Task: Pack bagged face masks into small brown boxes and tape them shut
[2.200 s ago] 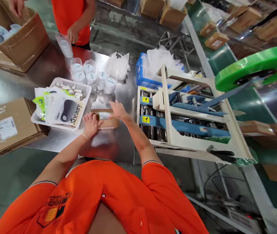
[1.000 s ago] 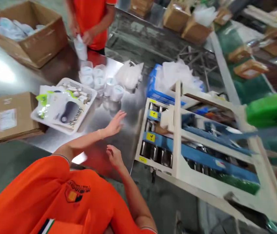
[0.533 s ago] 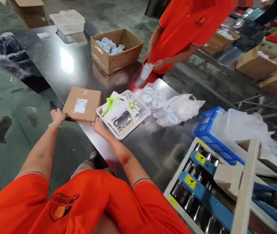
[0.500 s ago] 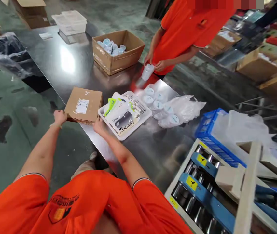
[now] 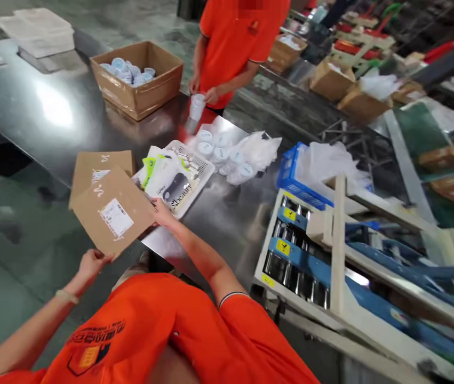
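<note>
A flat cardboard sheet (image 5: pixel 109 194) with a white printed label is held up between both my hands, tilted over the table's near edge. My left hand (image 5: pixel 93 265) pinches its lower corner. At its right corner, my right hand (image 5: pixel 161 212) grips the edge, close beside a white plastic basket (image 5: pixel 198 184). Behind the lifted sheet, more flat cardboard (image 5: pixel 85 165) lies on the table, partly covered by it. In the basket sit flat plastic packets (image 5: pixel 168 178), one reading "beauty".
Wrapped white cups (image 5: pixel 221 154) lie beyond the basket. A cardboard box (image 5: pixel 138 96) of cups stands further back. Across the table, a person in orange (image 5: pixel 235 53) holds a white cup (image 5: pixel 197 106). At right are a blue crate (image 5: pixel 291 176) and a roller conveyor (image 5: pixel 299 250).
One cardboard sheet has come off the stack, turned and moved toward me in both hands. My view has swung to the right, showing more of the conveyor.
</note>
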Motion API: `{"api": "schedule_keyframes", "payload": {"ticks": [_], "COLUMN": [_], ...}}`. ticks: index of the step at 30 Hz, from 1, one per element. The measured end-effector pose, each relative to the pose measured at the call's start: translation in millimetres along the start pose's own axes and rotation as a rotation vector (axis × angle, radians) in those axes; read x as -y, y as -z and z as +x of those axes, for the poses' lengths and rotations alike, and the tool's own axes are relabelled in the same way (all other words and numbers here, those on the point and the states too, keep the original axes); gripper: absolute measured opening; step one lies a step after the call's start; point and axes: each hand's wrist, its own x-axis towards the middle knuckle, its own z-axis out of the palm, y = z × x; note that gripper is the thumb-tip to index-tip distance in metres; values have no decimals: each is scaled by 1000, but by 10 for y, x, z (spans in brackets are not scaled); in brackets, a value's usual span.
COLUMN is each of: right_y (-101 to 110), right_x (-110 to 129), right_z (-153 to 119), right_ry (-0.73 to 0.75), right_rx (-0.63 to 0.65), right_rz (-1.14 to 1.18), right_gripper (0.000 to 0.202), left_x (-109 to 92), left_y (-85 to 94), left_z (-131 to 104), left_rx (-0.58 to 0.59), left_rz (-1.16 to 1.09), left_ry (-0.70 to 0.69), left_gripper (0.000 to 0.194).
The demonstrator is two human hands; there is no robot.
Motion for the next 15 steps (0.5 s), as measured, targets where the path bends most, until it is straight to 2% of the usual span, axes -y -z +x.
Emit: {"api": "schedule_keyframes", "payload": {"ticks": [2, 4, 5, 6, 7, 8, 10, 11, 13, 15], "right_y": [655, 1366, 1703, 2009, 2274, 2493, 2789, 2874, 2954, 2971], "right_x": [-70, -171, -239, -321, -416, -522, -763, -893, -1152, -1385], "right_z": [-445, -1007, -1305, -1596, -1865, -2099, -2433, -2529, -2600, -2573], "right_ry": [134, 269, 316, 347, 364, 371, 358, 344, 301, 239], "right_rx": [-19, -121, -189, -246, -311, -369, -475, -520, -589, -631], "right_rz": [-189, -333, -372, -389, -394, -395, -392, -389, -368, -326], "right_gripper": [19, 10, 9, 10, 12, 15, 19, 19, 18, 16], "left_x": [-246, -640, -891, -1171, -1471, -1779, -2367, -2623, -3018, -3256], "left_y": [-188, -194, -154, -111, -83, -86, -222, -354, -699, -1056], "left_z": [-228, -340, -364, -376, -382, -384, -392, -399, -420, -426], "left_rx": [-256, -544, -617, -614, -546, -421, -90, 86, 397, 594], "left_rz": [-10, -63, -82, -75, -40, 19, 182, 267, 402, 450], "left_ry": [-171, -463, -629, -788, -934, -1060, -1228, -1261, -1230, -1121], "left_gripper": [60, 66, 66, 65, 64, 63, 61, 58, 53, 51]}}
